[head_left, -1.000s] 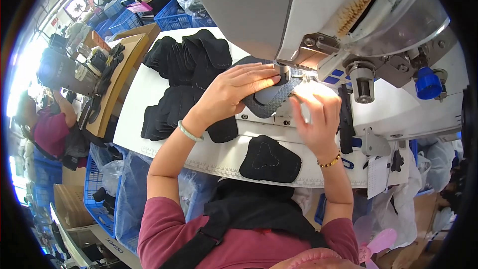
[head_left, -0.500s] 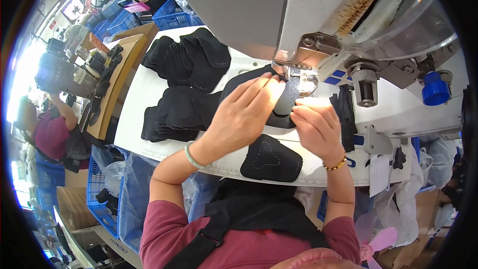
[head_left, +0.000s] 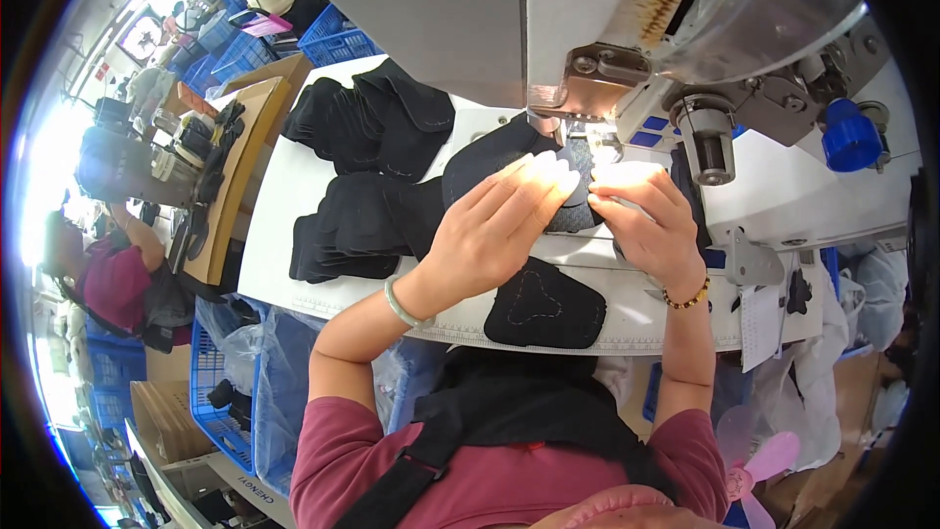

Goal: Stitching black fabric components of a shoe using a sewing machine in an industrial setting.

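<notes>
A black fabric piece [head_left: 482, 159] lies under the lit needle area of a sewing machine [head_left: 587, 78]. A grey textured strip [head_left: 580, 159] runs along its right side, below the presser area. My left hand [head_left: 494, 225] has its fingers pressed together on the black fabric piece, partly covering it. At the right edge of the work, my right hand [head_left: 648, 220] is closed in a pinch beside the grey strip; its fingertips hide most of what they grip. Nearer me lies a separate black fabric piece [head_left: 544, 304] with a pale stitched outline.
Two stacks of black pieces, a far stack [head_left: 377, 122] and a nearer stack [head_left: 357, 225], lie left on the white table [head_left: 269, 245]. A blue knob [head_left: 850, 137] juts from the machine at right. Blue baskets [head_left: 223, 382] stand below left. Other people sit at far left.
Both hands and the fabric have shifted slightly relative to the machine, with the left hand's fingers now nearer the grey strip. The whole view has also tilted a little.
</notes>
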A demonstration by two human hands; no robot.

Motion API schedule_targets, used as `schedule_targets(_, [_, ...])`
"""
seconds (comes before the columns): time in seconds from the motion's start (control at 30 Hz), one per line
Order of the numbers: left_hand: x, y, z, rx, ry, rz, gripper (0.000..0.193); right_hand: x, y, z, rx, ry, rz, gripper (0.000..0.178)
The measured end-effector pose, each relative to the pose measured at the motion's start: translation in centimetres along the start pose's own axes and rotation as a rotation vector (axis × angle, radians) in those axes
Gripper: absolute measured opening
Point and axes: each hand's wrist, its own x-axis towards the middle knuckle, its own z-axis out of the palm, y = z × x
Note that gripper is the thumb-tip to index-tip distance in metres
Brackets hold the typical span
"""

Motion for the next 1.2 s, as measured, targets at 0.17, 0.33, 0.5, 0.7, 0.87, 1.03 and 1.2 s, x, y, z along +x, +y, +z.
schedule_targets(0.17, [0.0, -1.2, 0.7, -0.028, 0.008, 0.042, 0.043, 0.2, 0.1, 0.4, -0.053, 0.032, -0.004, 0.023])
schedule_targets(0.33, [-0.3, -2.8, 1.1, -0.064, 0.029, 0.067, 0.041, 0.7, 0.3, 1.1, -0.113, 0.073, -0.016, 0.022])
schedule_targets(0.5, [-0.3, -4.1, 2.2, -0.156, 0.131, 0.073, 0.039, 0.7, -0.2, 1.7, -0.211, 0.039, -0.001, 0.024])
schedule_targets(0.7, [0.1, -4.7, 2.9, -0.161, 0.242, 0.078, 0.033, 1.2, -0.6, 1.8, -0.243, 0.072, 0.067, 0.024])
schedule_targets(0.87, [0.5, -4.8, 3.0, -0.193, 0.248, -0.001, 0.038, 1.2, -0.6, 2.3, -0.245, 0.088, 0.096, 0.024])
schedule_targets(1.03, [0.8, -5.4, 2.9, -0.203, 0.202, -0.007, 0.03, 1.2, -0.6, 2.5, -0.242, 0.114, 0.12, 0.023])
schedule_targets(1.2, [2.1, -9.1, 0.2, -0.581, -0.125, -0.414, 0.022, 1.5, -0.5, 2.7, -0.183, 0.15, 0.182, 0.023])
